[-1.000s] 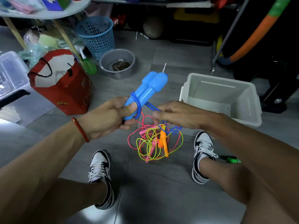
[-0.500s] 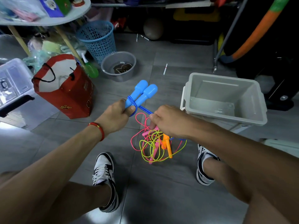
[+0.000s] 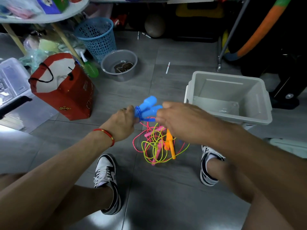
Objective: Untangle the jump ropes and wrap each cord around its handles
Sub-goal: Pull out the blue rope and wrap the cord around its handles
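Note:
My left hand (image 3: pixel 123 122) grips the two blue handles (image 3: pixel 148 105) of a jump rope, held together and pointing up and away. Several turns of blue cord (image 3: pixel 138 113) circle the handles just above my fingers. My right hand (image 3: pixel 181 120) pinches the free blue cord (image 3: pixel 148 119) right beside the handles. On the floor below lies a tangle of pink cord (image 3: pixel 137 143) and yellow-green cord (image 3: pixel 149 151) with pink handles (image 3: pixel 157 146) and orange handles (image 3: pixel 170 145). Part of the tangle is hidden under my right hand.
An open grey plastic bin (image 3: pixel 232 117) stands to the right. A red paper bag (image 3: pixel 66 90), a grey basin (image 3: pixel 119 63) and a blue mesh basket (image 3: pixel 98 35) stand at the left and back. My two shoes (image 3: pixel 106 180) (image 3: pixel 209 165) flank the tangle.
Both hands have dropped lower and further away with the blue handles. My right hand has moved up close against the handles, carrying the cord around them.

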